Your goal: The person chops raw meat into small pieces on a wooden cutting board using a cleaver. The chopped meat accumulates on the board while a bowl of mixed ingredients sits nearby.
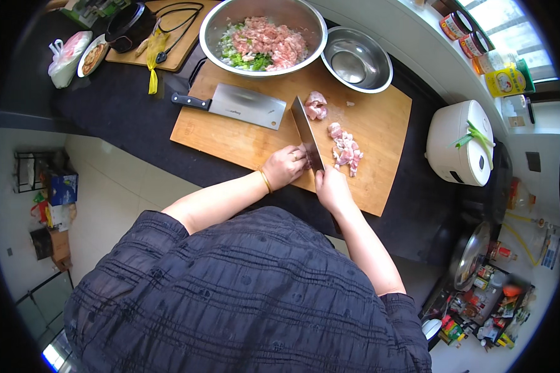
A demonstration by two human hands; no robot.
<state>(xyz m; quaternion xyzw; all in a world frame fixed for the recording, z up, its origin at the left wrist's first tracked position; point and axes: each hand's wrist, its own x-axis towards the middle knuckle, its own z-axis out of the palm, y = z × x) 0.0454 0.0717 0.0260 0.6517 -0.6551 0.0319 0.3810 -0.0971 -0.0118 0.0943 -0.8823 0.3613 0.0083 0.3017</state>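
My right hand (333,189) grips the handle of a cleaver (305,132), its broad blade pointing away from me over the wooden cutting board (221,135). Just left of that blade, the fingers of my left hand (285,166) are curled and pressed down at the board; whatever they hold is mostly hidden. To the blade's right lie small cut pieces of raw meat (346,151), with a larger meat chunk (316,105) farther off. A second cleaver (249,105) with a black handle rests flat on the board's far left.
Beyond the board stand a large steel bowl (208,43) of minced meat and chopped greens and a smaller steel bowl (356,62). A white rice cooker (459,142) with scallion on its lid is at right. Another board (179,38) with a cable lies far left.
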